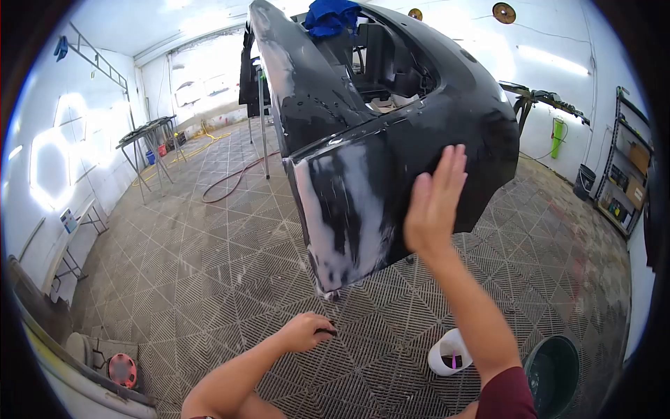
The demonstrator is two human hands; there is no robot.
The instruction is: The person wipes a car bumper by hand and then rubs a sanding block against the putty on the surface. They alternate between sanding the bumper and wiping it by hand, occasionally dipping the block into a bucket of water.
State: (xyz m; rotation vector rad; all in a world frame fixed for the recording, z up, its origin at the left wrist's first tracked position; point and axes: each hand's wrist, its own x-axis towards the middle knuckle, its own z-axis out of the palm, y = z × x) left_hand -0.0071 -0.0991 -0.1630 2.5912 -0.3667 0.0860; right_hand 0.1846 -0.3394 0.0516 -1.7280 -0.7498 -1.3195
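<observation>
Right now, the big black car part [391, 157] is up in front of the person, above the floor [202, 265]. Smudgy white patches [366, 199] run down its lower left side, close to the bottom left corner. A blue cloth [331, 17] sits on its top edge.

The right hand [434, 209] is up by the right half of the car part, with its back showing. Its fingers are straight and close together, with the thumb a little bit apart. It holds nothing that shows. I cannot tell if the palm touches the black side.

The left hand [305, 332] is lower, below the bottom left corner of the car part and well apart from the right hand. Its fingers are curled in around a small dark thing [326, 331], and only a bit of that pokes out.

A white bucket [438, 364] stands on the floor near the right arm, with a pink thing [454, 359] in it. A dark green tub [574, 373] is just beside the red sleeve [506, 397].
</observation>
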